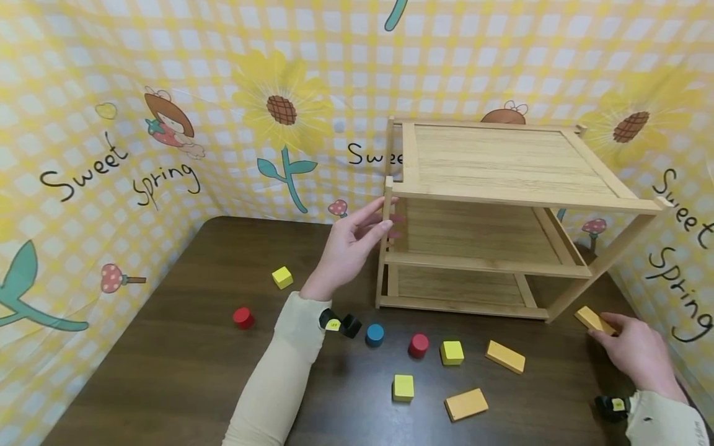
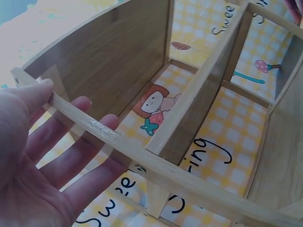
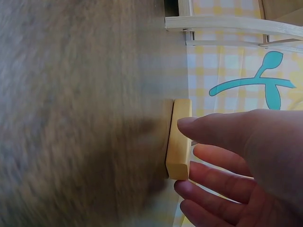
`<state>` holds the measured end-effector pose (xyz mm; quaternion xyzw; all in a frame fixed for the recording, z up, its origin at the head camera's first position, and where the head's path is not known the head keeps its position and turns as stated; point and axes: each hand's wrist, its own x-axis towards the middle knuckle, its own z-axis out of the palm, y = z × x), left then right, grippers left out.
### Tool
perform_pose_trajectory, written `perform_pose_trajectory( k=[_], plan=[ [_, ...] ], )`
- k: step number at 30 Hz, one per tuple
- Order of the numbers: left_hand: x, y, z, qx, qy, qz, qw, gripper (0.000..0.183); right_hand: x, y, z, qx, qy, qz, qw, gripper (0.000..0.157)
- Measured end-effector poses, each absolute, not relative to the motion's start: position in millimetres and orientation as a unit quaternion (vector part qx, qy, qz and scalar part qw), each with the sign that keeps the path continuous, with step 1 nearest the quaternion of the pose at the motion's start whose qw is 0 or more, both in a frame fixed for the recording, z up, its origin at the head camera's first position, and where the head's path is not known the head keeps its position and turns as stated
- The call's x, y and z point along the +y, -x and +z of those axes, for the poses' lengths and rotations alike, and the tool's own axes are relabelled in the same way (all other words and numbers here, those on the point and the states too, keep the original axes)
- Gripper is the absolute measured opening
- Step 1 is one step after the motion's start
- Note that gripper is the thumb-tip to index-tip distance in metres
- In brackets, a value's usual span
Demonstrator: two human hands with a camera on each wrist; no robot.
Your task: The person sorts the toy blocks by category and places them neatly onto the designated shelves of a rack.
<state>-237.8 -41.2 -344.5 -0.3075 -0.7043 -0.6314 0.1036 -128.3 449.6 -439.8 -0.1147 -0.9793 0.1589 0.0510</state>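
A three-tier wooden shelf rack (image 1: 496,164) stands on the dark table. My left hand (image 1: 348,244) is at its left front post, with the thumb on one side and the fingers reaching behind; in the left wrist view the hand (image 2: 52,156) loosely holds that post (image 2: 109,137). At the far right, my right hand (image 1: 641,350) pinches an orange rectangular block (image 1: 594,319) that lies on the table beside the rack. The right wrist view shows the thumb on this block (image 3: 180,142) and fingers along its other side.
Two more orange blocks (image 1: 505,357) lie in front of the rack, near yellow cubes (image 1: 452,353), a red cylinder (image 1: 418,345) and a blue cylinder (image 1: 375,335). Left of my left arm are another yellow cube (image 1: 282,278) and red cylinder (image 1: 243,318). Checked cloth (image 1: 223,62) surrounds the table.
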Motion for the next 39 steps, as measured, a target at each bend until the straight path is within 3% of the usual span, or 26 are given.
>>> perform_pose_trajectory(
  k=[19, 39],
  plan=[
    [-46.1, 236.2, -349.7, -0.694, 0.321, -0.632, 0.125, 0.044, 450.9, 131.7, -443.3, -0.978, 0.098, 0.178, 0.046, 0.05],
    [-40.5, 238.1, -346.6, -0.709, 0.301, -0.629, 0.103, 0.045, 453.9, 135.2, -444.0, -0.978, 0.104, 0.169, 0.068, 0.04]
  ],
)
